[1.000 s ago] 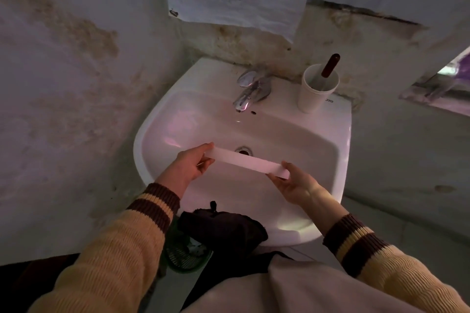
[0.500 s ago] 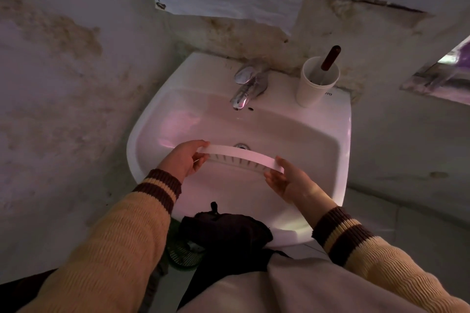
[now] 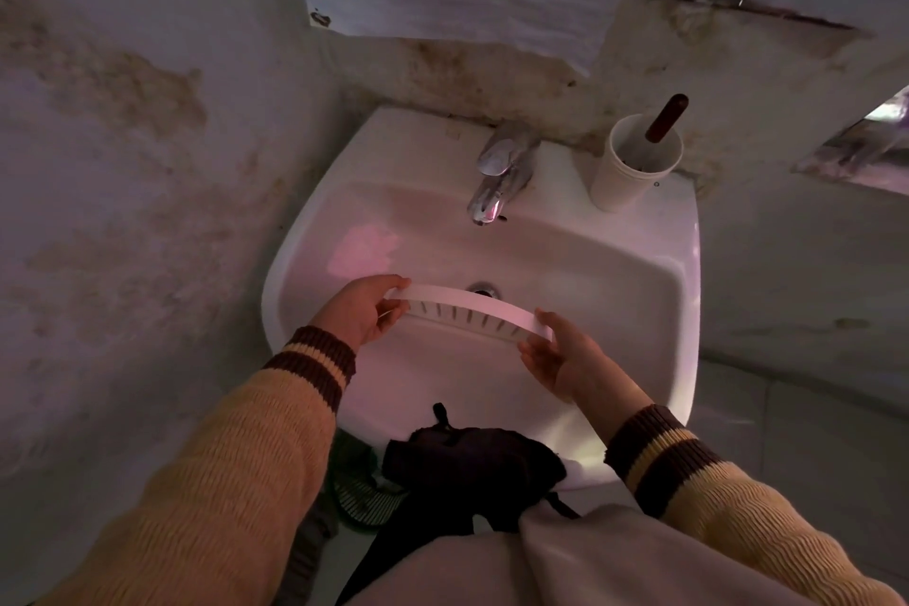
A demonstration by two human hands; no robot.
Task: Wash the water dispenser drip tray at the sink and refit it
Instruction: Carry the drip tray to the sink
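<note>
Both arms in a mustard-yellow ribbed knit sweater: left sleeve (image 3: 206, 497) from 7 o'clock, right sleeve (image 3: 767, 522) from 4 o'clock. Knit has fine wavy horizontal ribbing. Each cuff is dark brown with one yellow band through the middle: left cuff (image 3: 312, 362), right cuff (image 3: 656, 455). Left hand (image 3: 364, 315) and right hand (image 3: 565, 357) bare, no gloves, rings or watch visible. At 6 o'clock, a pale beige garment (image 3: 565, 566) covers the torso; dark fabric (image 3: 472, 463) bunched just above it, type unclear.

Basin (image 3: 615, 290) lies open around the tray (image 3: 472, 308); faucet (image 3: 497, 177) overhangs its back.
</note>
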